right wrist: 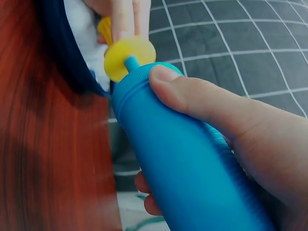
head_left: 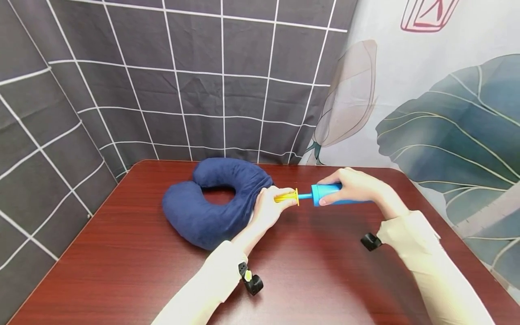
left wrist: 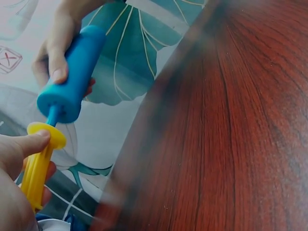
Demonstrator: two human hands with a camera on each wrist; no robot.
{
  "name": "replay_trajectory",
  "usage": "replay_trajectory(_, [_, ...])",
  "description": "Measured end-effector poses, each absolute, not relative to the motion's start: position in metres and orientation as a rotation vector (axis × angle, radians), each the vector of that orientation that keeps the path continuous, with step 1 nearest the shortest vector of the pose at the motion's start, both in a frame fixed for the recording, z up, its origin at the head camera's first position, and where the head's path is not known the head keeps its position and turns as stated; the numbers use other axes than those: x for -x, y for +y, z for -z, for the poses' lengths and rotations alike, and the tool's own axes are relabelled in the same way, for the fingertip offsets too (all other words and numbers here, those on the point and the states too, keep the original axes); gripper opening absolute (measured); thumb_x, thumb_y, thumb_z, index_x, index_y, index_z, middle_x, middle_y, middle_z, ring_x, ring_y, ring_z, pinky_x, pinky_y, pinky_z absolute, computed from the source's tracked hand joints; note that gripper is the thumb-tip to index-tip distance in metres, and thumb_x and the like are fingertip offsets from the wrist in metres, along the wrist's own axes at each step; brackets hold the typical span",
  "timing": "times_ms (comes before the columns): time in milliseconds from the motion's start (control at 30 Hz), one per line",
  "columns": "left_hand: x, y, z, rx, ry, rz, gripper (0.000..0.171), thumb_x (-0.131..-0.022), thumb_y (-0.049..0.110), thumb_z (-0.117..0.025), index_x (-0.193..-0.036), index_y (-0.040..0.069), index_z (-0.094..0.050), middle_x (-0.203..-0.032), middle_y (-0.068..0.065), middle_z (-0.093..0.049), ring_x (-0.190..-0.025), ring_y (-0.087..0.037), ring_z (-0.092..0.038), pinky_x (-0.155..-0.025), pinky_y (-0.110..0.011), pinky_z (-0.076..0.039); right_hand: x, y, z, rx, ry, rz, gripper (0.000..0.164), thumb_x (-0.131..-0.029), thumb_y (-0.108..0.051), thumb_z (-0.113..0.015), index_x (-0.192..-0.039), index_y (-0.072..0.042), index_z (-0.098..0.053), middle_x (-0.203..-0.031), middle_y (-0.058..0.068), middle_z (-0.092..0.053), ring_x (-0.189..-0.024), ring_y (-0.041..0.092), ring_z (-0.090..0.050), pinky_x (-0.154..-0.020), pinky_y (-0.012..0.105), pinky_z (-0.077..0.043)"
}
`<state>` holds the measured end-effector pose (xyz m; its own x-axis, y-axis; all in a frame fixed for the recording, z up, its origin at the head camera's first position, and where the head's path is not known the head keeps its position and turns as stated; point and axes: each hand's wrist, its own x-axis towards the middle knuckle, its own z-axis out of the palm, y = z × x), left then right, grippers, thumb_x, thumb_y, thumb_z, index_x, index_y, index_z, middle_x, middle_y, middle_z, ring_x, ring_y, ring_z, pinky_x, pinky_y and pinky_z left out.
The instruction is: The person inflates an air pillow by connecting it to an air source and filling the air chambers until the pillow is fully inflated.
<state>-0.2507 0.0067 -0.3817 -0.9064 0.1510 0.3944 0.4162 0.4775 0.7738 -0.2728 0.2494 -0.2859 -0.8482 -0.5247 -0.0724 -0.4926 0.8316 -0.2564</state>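
Note:
A blue hand air pump (head_left: 350, 197) with a yellow end is held level between both hands above the table. My right hand (head_left: 359, 185) grips its blue barrel (right wrist: 178, 154), thumb near the ribbed rim. Between the barrel and the yellow flange a short blue rod (head_left: 304, 196) shows. My left hand (head_left: 269, 206) grips the ribbed yellow end piece (left wrist: 37, 175), with the thumb against the flange. Beside that hand lies a navy U-shaped neck pillow (head_left: 191, 216); white lining (right wrist: 84, 38) shows at its edge. Where the yellow piece meets the pillow is hidden by the left hand.
The dark red wooden table (head_left: 134, 271) carries the pillow. Behind it hangs a dark grey cloth (head_left: 203, 95) with a white grid, and at the right a pale leaf-patterned curtain (head_left: 467, 131). A black wrist camera (head_left: 253, 282) sits on the left sleeve.

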Motion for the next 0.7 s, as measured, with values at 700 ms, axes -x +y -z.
replay_trajectory(700, [0.251, 0.002, 0.382, 0.522, -2.504, 1.422, 0.035, -0.081, 0.034, -0.081, -0.114, 0.023, -0.076, -0.100, -0.001, -0.076, -0.090, -0.018, -0.064, -0.080, -0.030, -0.050, 0.273, 0.225, 0.289, 0.820, 2.849, 0.290, 0.060, -0.075, -0.058, -0.078, -0.122, -0.022, -0.070, -0.092, -0.007, -0.070, -0.077, 0.009, -0.058, -0.065, 0.027, -0.048])
